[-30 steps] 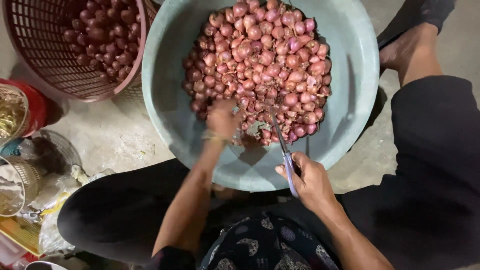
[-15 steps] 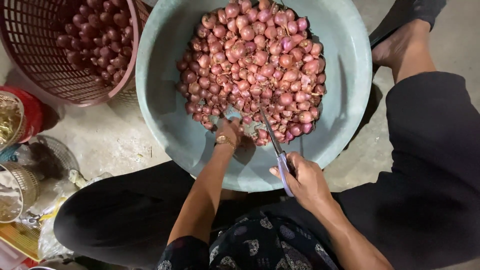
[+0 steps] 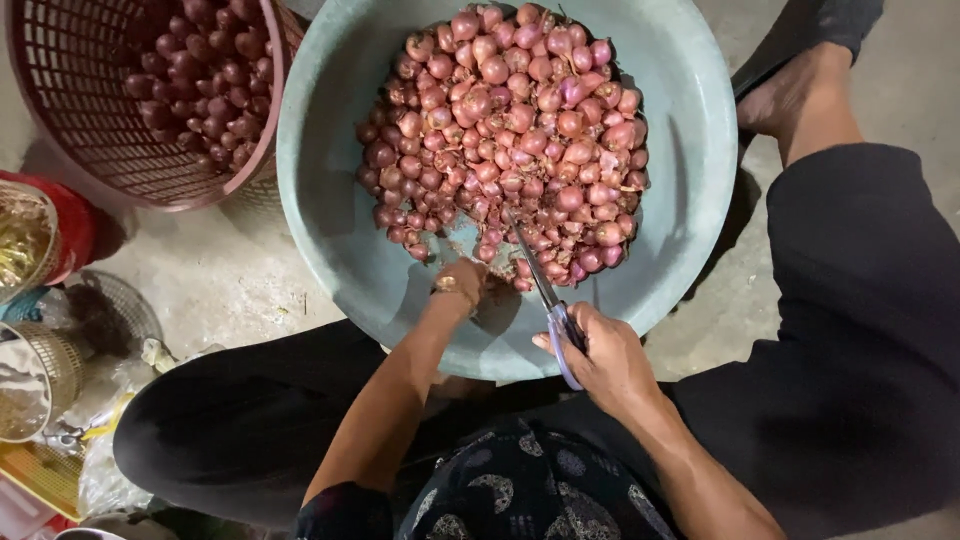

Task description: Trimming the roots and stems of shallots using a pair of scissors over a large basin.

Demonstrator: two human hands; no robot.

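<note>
A wide green basin [image 3: 690, 150] sits on the floor [image 3: 230, 270] between the person's legs, holding a heap of shallots [image 3: 510, 130]. A red basket [image 3: 100, 150] of shallots stands beside it. The right hand [image 3: 605, 355] is closed around scissors [image 3: 545, 295], blades pointing into the heap. The left hand [image 3: 462, 285] is curled at the heap's near edge; what it holds cannot be told.

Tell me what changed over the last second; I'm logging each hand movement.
The left hand drew back from the shallots toward the near edge of the heap, fingers closed, apparently on one. The right hand kept its grip on the knife, blade pointing at the pile. The basin and red basket stayed put.
</note>
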